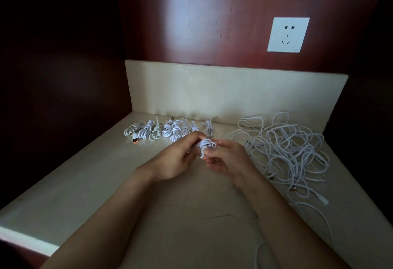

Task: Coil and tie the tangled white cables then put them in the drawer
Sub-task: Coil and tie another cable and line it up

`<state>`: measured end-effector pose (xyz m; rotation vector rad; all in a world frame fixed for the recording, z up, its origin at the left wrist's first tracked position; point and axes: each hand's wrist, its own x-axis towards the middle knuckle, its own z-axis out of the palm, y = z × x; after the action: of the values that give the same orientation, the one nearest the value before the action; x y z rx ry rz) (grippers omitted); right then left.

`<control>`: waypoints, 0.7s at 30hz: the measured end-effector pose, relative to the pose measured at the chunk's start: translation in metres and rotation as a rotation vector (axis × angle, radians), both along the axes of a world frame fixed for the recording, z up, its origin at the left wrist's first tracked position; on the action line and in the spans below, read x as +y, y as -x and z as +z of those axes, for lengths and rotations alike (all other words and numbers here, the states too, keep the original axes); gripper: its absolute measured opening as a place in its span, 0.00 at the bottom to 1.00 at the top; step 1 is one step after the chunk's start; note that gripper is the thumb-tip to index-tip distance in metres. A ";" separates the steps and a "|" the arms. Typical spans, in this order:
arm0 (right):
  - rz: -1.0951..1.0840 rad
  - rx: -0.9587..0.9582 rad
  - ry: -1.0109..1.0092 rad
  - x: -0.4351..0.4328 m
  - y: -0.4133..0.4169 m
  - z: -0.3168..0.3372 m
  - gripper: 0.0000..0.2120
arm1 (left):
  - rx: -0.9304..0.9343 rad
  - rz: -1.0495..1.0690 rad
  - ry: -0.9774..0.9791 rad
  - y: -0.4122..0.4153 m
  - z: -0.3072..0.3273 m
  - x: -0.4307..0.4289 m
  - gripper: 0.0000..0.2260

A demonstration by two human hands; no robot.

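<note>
A small coiled white cable [206, 143] is held above the middle of the beige countertop [89, 185]. My left hand [176, 158] grips its left side with curled fingers. My right hand [228, 158] pinches its right side and a loop hanging below. A row of several tied white cable bundles [170, 131] lies along the back of the counter, the leftmost ending in an orange-tipped plug [135, 140]. A big tangled heap of white cables [285, 149] lies to the right of my hands. No drawer is in view.
A beige backsplash [212, 92] and a dark red wooden wall with a white socket [287, 34] rise behind the counter. A dark panel closes the left side. A loose cable end with a plug [323, 200] trails toward the front right.
</note>
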<state>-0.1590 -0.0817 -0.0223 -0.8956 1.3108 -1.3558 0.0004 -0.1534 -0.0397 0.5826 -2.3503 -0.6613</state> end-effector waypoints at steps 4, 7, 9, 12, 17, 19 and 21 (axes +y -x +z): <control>0.014 -0.021 -0.010 -0.001 -0.001 -0.001 0.06 | 0.021 -0.022 -0.018 -0.001 0.003 0.001 0.10; 0.020 -0.046 -0.027 -0.002 0.000 -0.002 0.04 | 0.059 -0.041 -0.045 0.001 0.002 0.003 0.09; 0.009 -0.019 -0.032 -0.003 0.000 -0.003 0.05 | 0.106 -0.049 -0.128 0.003 0.001 0.003 0.09; -0.022 0.020 -0.022 -0.004 -0.002 -0.004 0.06 | 0.160 -0.032 -0.256 0.000 -0.001 0.000 0.17; -0.033 0.000 -0.021 -0.004 -0.002 -0.005 0.06 | 0.122 -0.036 -0.249 -0.002 0.000 -0.005 0.18; -0.027 -0.020 -0.024 -0.003 -0.002 -0.006 0.08 | 0.113 -0.049 -0.280 -0.003 0.000 -0.006 0.19; -0.030 -0.041 -0.026 -0.003 -0.003 -0.008 0.08 | 0.103 -0.066 -0.315 -0.004 0.000 -0.006 0.20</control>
<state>-0.1561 -0.0849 -0.0301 -0.8288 1.3123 -1.3708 0.0044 -0.1597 -0.0392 0.5919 -2.1923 -1.0782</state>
